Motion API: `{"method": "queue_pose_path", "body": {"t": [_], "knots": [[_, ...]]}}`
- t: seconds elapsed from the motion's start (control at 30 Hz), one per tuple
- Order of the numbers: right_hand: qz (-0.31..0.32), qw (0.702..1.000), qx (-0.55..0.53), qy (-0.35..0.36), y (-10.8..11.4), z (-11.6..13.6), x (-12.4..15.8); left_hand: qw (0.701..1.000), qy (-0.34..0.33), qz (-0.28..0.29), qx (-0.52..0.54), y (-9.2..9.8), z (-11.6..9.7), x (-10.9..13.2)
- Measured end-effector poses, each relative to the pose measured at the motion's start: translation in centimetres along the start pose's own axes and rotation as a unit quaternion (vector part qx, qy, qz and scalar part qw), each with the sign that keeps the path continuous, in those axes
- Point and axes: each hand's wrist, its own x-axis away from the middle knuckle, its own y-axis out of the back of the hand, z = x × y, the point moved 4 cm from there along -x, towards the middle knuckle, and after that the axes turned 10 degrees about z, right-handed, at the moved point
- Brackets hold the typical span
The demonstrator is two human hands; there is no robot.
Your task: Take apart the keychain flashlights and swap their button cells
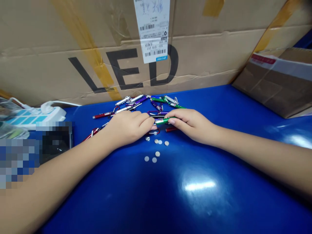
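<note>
Both hands meet on a small green keychain penlight point(162, 121) with a pale printed label. My left hand point(131, 126) is closed around its left end, knuckles up, hiding that end. With thumb and fingertips my right hand point(192, 125) pinches the other end. Behind and beside the hands lies a loose heap of similar penlights in silver, purple, green and red, such as a red penlight point(101, 115) and a silver penlight point(122, 101). Nearer to me, several small coin-like discs point(157, 154), some silvery and some whitish, lie flat on the blue tabletop point(156, 195).
A large cardboard box point(202, 55) with LED printed on it stands along the back. Another cardboard box point(273, 84) sits at the right. To the left are a white power strip point(52, 115) with a cord and a dark object point(56, 143), partly blurred out.
</note>
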Motion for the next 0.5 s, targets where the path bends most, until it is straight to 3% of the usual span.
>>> {"method": "queue_pose_path", "body": {"t": [0.2,0.5], "knots": [[-0.002,1.000,0.010,-0.015,-0.09,0.13,0.04,0.997,0.040,0.052,0.046,-0.42,-0.04,-0.24],[-0.021,0.999,0.039,0.010,0.01,0.51,0.12,0.995,0.041,-0.028,0.086,0.12,-0.54,-0.02]]}}
